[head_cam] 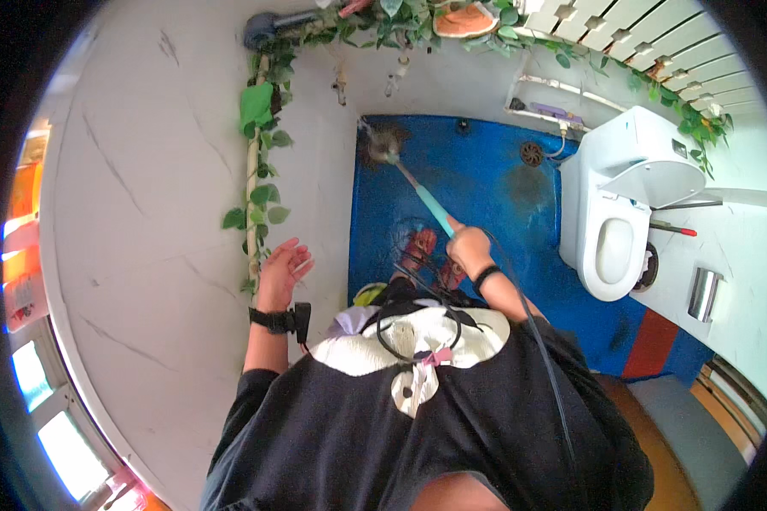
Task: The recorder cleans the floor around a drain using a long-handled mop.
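Observation:
My right hand (470,248) grips the turquoise handle (433,207) of a long-handled brush, which slants away from me. Its blurred brush head (383,148) is at the far left corner of the blue floor (486,191), over a dark patch. My left hand (286,273) is raised at the left, empty, with fingers apart. It is beside a pale pipe wrapped in artificial ivy (260,211). Below me my feet (420,248) stand on the floor, partly hidden by dark cables.
A white toilet (585,236) with its lid raised stands at the right, near a round floor drain (532,153). Two taps (339,89) project from the far wall. A metal paper holder (705,295) hangs on the right wall. Behind the toilet, a red-tipped handle (685,232) sticks out.

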Motion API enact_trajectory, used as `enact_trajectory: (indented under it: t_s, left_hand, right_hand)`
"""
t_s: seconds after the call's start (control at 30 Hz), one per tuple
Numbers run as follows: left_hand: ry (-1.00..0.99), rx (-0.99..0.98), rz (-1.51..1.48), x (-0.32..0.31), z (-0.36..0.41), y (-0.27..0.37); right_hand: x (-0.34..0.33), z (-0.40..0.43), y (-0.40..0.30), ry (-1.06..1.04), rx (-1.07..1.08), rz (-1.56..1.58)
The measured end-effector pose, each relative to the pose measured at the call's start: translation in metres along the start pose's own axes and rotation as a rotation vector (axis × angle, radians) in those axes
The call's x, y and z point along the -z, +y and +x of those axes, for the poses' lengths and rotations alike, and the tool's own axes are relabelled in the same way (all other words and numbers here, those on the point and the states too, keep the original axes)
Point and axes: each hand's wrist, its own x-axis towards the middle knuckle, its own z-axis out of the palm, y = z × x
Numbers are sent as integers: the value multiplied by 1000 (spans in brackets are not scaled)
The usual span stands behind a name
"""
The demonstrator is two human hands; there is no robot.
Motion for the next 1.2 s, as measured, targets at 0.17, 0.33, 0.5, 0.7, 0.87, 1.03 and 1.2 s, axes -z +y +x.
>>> enact_trajectory:
  t_s: [0.17, 0.33, 0.5, 0.7, 0.87, 1.03, 1.2]
  left_hand:
    - [13, -4, 66, 0, -5, 2]
    - [-8, 11, 70, -20, 2, -3]
    - [-52, -38, 45, -27, 12, 5]
    - [-73, -32, 58, -44, 13, 12]
    - [-49, -49, 121, -26, 13, 9]
    - [-89, -23, 57, -31, 15, 8]
    - [-16, -52, 88, -21, 6, 15]
  right_hand:
    - [42, -30, -13, -112, -45, -22]
    - [1, 16, 1, -139, -60, -106]
    - [38, -19, -4, -25, 5, 16]
    - [17, 8, 11, -7, 16, -20]
    - [27, -13, -12, -93, -69, 24]
    - [7, 16, -6, -25, 0, 19]
    - [42, -33, 6, -55, 11, 60]
